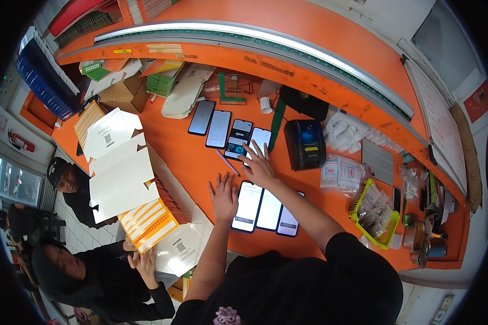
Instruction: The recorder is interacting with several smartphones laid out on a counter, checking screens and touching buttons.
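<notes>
Several lit smartphones lie in two rows on the orange counter (179, 150) before me. My right hand (259, 167) reaches over the rightmost phone of the far row (261, 137), fingers spread and holding nothing. Its fingertips overlap that screen and the edge of the adjoining phone (239, 129); whether they touch is hard to tell. My left hand (224, 198) lies palm down, fingers slightly apart, beside the leftmost phone of the near row (248, 203). A purple pen (227, 162) rests between the rows. My right forearm passes over part of the near-right phone (290, 217).
A black receipt printer (305, 144) and a yellow-green basket of small packets (390, 237) stand to the right, near paper rolls (341, 134). Flattened cartons (122, 174) crowd the left, beside a person's hands (146, 262). An orange shelf (268, 61) with a light strip overhangs the back.
</notes>
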A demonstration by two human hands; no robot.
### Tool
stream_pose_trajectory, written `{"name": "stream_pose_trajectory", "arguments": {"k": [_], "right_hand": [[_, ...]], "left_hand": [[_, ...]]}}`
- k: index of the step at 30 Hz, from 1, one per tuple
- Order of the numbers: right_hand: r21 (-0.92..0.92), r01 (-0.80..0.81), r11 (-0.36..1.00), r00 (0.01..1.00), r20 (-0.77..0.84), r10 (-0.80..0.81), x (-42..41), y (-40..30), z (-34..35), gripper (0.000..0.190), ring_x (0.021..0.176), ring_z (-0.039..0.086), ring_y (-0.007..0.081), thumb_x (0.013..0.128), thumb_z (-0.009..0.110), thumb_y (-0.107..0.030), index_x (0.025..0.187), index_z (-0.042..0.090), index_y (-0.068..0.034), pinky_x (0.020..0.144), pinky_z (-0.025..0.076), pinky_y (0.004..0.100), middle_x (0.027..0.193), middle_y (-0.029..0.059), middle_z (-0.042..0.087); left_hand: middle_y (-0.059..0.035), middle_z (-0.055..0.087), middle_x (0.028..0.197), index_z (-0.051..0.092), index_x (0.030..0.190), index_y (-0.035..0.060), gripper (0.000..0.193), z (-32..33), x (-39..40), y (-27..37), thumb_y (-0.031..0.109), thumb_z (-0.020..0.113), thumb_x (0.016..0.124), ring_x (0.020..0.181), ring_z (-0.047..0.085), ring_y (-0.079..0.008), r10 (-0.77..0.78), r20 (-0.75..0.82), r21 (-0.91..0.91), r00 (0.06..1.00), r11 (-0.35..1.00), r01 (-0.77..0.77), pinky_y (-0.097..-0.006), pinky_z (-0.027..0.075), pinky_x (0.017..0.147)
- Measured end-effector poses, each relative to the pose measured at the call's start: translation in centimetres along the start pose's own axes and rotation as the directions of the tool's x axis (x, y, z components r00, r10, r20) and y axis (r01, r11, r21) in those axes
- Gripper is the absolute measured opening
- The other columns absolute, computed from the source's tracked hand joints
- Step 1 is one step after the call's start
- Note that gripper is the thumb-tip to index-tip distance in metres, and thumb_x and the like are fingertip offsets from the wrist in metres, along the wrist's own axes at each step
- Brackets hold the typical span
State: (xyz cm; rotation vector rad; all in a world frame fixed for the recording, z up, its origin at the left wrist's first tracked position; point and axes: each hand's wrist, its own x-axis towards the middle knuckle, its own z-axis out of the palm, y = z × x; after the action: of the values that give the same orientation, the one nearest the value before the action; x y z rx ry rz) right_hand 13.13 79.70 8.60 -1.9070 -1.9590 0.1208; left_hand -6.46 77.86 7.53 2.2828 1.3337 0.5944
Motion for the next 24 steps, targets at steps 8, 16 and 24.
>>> {"name": "stream_pose_trajectory", "arguments": {"k": [8, 16, 24], "right_hand": [[-0.035, -0.014, 0.999, 0.998, 0.054, 0.016, -0.47, 0.26, 0.32, 0.035, 0.155, 0.017, 0.0379, 0.100, 0.057, -0.033, 0.130, 0.069, -0.019, 0.121, 0.000, 0.0674, 0.162, 0.0112, 0.036], [-0.011, -0.055, 0.998, 0.998, -0.008, 0.055, -0.20, 0.80, -0.12, 0.036, 0.155, 0.016, 0.0386, 0.102, 0.055, -0.035, 0.131, 0.067, -0.019, 0.121, 0.000, 0.0676, 0.162, 0.0114, 0.035], [-0.022, -0.124, 0.992, 0.992, 0.037, 0.125, -0.87, 0.93, -0.03, 0.038, 0.155, 0.015, 0.0356, 0.102, 0.055, -0.036, 0.136, 0.062, -0.022, 0.122, 0.001, 0.0662, 0.161, 0.0083, 0.036]], "left_hand": [[-0.0101, 0.046, 0.156, 0.051, 0.145, 0.0129, 0.046, 0.08, -0.04, -0.11, 0.028, 0.036, 0.104, 0.153, 0.028, -0.0301, 0.001, 0.008, 0.001, 1.000, 1.000, -0.001, -0.0541, 0.004, 0.126], [-0.0091, 0.045, 0.157, 0.050, 0.147, 0.0139, 0.047, 0.04, 0.04, -0.08, 0.029, 0.035, 0.105, 0.153, 0.027, -0.0295, -0.023, 0.040, 0.032, 0.999, 0.999, 0.022, -0.0542, 0.003, 0.126], [-0.0081, 0.044, 0.157, 0.049, 0.147, 0.0162, 0.045, 0.15, -0.23, -0.25, 0.027, 0.039, 0.104, 0.153, 0.026, -0.0291, -0.008, 0.028, -0.007, 1.000, 1.000, 0.009, -0.0557, 0.004, 0.126]]}}
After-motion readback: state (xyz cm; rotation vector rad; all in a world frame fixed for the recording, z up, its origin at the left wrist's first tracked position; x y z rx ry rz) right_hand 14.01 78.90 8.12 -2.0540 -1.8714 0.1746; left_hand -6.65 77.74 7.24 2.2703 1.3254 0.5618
